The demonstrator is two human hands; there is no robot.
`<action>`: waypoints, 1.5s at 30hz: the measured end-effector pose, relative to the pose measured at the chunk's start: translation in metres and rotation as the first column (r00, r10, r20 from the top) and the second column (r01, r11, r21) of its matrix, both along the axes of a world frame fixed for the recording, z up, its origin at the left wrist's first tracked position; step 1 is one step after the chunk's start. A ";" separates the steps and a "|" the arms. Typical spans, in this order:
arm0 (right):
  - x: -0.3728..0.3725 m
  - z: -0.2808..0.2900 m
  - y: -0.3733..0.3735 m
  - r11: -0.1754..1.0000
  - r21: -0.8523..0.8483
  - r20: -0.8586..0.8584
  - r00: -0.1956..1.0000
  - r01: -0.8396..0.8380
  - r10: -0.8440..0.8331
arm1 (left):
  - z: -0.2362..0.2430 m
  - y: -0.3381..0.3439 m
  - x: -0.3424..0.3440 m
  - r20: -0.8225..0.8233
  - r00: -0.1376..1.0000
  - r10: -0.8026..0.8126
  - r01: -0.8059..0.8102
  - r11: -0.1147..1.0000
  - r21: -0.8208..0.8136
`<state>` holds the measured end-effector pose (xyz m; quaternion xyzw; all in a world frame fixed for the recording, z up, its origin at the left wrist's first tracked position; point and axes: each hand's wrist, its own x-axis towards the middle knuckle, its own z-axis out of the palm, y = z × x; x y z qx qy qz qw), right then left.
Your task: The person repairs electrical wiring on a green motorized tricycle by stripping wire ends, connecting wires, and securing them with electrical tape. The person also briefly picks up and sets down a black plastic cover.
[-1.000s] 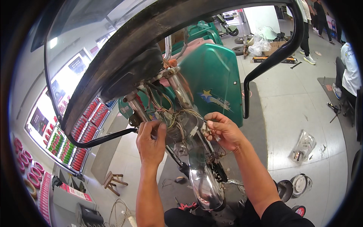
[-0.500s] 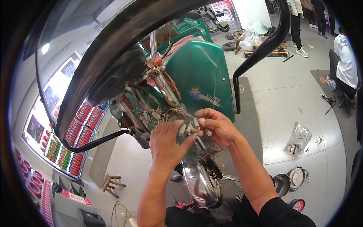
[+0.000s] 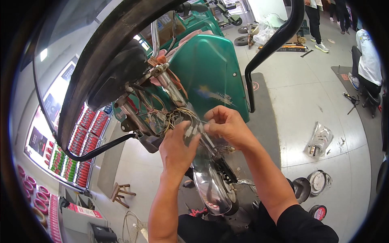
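Observation:
A bundle of thin wires (image 3: 183, 114) in yellow, white and darker colours hangs between the chrome fork tubes of a green vehicle. Whitish plastic connectors (image 3: 193, 130) at its end are slightly blurred. My left hand (image 3: 177, 148) is closed loosely round these connectors, thumb and fingers on either side. From the right, my right hand (image 3: 227, 126) pinches a thin wire between thumb and forefinger, just beside the connectors; its fingertips partly cover what they hold. Below both hands is a shiny chrome front mudguard (image 3: 207, 188) over the wheel.
A black bar frame (image 3: 275, 46) curves overhead and down the right side. Behind the wires stands a green front panel (image 3: 208, 75). On the floor lie a clear plastic bag of parts (image 3: 319, 140) and round parts (image 3: 318, 182); a wooden stool (image 3: 121, 193) stands left. A seated person (image 3: 368, 60) is far right.
The view has shifted slightly. My right hand's fingers have moved a little left and up along the wires, and the white connector that showed below them is out of sight.

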<state>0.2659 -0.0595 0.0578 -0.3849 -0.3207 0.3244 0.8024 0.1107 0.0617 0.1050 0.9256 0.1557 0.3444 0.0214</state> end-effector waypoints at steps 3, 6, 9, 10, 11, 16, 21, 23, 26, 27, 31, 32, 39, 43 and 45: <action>-0.004 0.009 -0.008 0.996 0.042 -0.036 0.996 -0.083 0.084 | -0.004 0.000 -0.002 -0.009 1.000 0.020 -0.021 0.996 -0.082; -0.010 0.012 -0.010 0.995 0.031 0.044 0.995 -0.096 0.095 | -0.005 -0.004 -0.003 -0.065 0.997 0.046 -0.059 0.973 -0.223; -0.013 0.006 -0.009 0.993 -0.030 0.129 0.984 -0.117 0.120 | -0.005 -0.008 -0.005 -0.043 0.999 -0.004 -0.020 0.848 -0.530; -0.014 0.004 -0.008 0.990 -0.051 0.151 0.979 -0.135 0.141 | -0.012 -0.004 -0.007 0.027 0.999 -0.035 0.044 0.803 -0.595; -0.015 0.004 -0.006 0.987 -0.075 0.132 0.979 -0.145 0.154 | -0.017 -0.001 -0.009 0.100 0.993 -0.060 0.111 0.751 -0.651; -0.019 -0.003 0.000 0.985 -0.167 0.210 0.974 -0.048 0.083 | -0.016 -0.001 -0.017 0.160 0.980 -0.122 0.200 0.514 -0.834; -0.034 -0.002 0.012 0.924 -0.248 0.441 0.883 0.292 -0.161 | -0.012 -0.007 -0.014 0.225 0.972 -0.061 0.229 0.436 -0.870; -0.032 -0.003 0.010 0.926 -0.277 0.453 0.885 0.258 -0.111 | -0.012 -0.006 -0.015 0.200 0.979 -0.045 0.197 0.473 -0.859; -0.019 -0.010 0.013 0.969 -0.141 0.359 0.923 0.201 -0.139 | -0.009 -0.002 -0.014 0.232 0.972 -0.037 0.227 0.393 -0.891; -0.018 -0.007 0.016 0.983 -0.059 0.305 0.941 0.176 -0.150 | -0.009 0.001 -0.017 0.210 0.977 -0.045 0.210 0.410 -0.888; -0.016 0.000 0.022 0.996 -0.063 0.000 0.998 -0.067 0.067 | -0.006 0.002 -0.024 0.120 0.988 -0.094 0.150 0.473 -0.868; -0.015 -0.004 0.027 0.996 -0.043 -0.010 0.997 -0.083 0.083 | -0.004 0.000 -0.025 0.097 0.989 -0.109 0.138 0.488 -0.862; 0.004 -0.004 0.028 0.983 0.105 -0.323 0.930 -0.148 0.174 | 0.011 0.020 -0.051 0.018 1.000 -0.010 0.020 0.652 -0.758; 0.002 -0.010 0.032 0.954 0.201 -0.357 0.891 -0.222 0.282 | 0.025 0.045 -0.065 0.035 0.997 0.064 -0.028 0.784 -0.620; 0.004 -0.010 0.031 0.968 0.174 -0.329 0.916 -0.182 0.231 | 0.039 0.046 -0.055 0.133 0.983 0.128 -0.020 0.790 -0.613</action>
